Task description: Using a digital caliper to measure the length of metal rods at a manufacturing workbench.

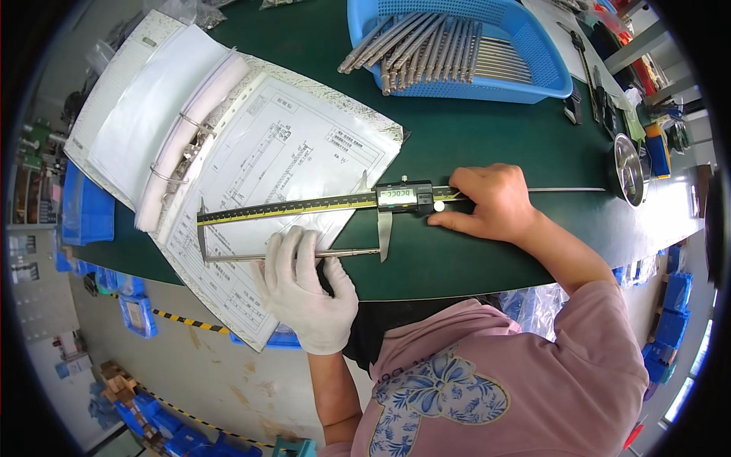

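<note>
A long digital caliper [297,209] with a dark beam and a small display lies almost level across the table, its jaws spread wide. Between those jaws runs a thin metal rod [349,252], one end at each jaw. My left hand [316,301], in a white glove, is closed on the rod near its middle, and the fingers hide part of it. Bare, my right hand [495,202] grips the caliper just right of the display, with thumb and curled fingers at the slider. Under the caliper's left half, an open ring binder [388,129] shows a technical drawing in a clear sleeve.
A blue plastic basket [525,93] at the back holds several metal rods [426,49], thicker fluted ones lying over thinner ones. On the right, a round metal bowl [627,171] stands near the edge of the green table [457,137]. Tools [601,99] lie at the back right.
</note>
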The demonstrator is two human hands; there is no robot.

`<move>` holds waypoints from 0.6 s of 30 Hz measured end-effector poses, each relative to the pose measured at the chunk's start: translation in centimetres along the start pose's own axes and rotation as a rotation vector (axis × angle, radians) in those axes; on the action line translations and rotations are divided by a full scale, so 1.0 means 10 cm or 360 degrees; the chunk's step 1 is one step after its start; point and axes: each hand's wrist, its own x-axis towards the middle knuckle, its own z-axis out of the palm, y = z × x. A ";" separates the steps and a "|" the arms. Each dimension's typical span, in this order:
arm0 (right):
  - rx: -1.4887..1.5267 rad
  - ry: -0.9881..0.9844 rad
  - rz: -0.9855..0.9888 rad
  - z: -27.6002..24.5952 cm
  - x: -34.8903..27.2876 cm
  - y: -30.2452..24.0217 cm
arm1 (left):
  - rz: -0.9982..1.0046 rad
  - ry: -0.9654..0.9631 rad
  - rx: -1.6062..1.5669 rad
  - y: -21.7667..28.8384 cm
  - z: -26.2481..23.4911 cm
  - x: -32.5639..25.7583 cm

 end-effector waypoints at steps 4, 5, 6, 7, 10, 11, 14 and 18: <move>-0.0007 -0.0046 0.0012 -0.02 0.00 -0.02 | 0.0005 0.0007 0.0029 0.01 -0.01 0.00; -0.0006 -0.0043 0.0012 -0.02 0.00 -0.02 | 0.0008 0.0008 0.0031 0.01 -0.02 0.00; 0.0005 -0.0025 0.0011 -0.02 -0.01 -0.03 | 0.0012 0.0012 0.0026 0.01 -0.02 0.00; 0.0014 -0.0005 0.0008 -0.01 0.00 -0.02 | 0.0016 0.0018 0.0023 0.01 -0.01 0.00; 0.0006 -0.0020 0.0012 0.01 -0.01 -0.01 | 0.0024 0.0014 0.0025 0.01 0.00 0.00; 0.0006 -0.0018 0.0015 0.00 -0.01 -0.01 | 0.0027 0.0014 0.0024 0.01 0.00 0.01; 0.0033 0.0009 0.0014 -0.01 0.00 -0.01 | 0.0019 0.0013 0.0014 0.01 0.00 0.02; 0.0031 -0.0014 0.0010 0.00 0.02 -0.01 | 0.0018 0.0008 0.0039 0.01 -0.01 0.03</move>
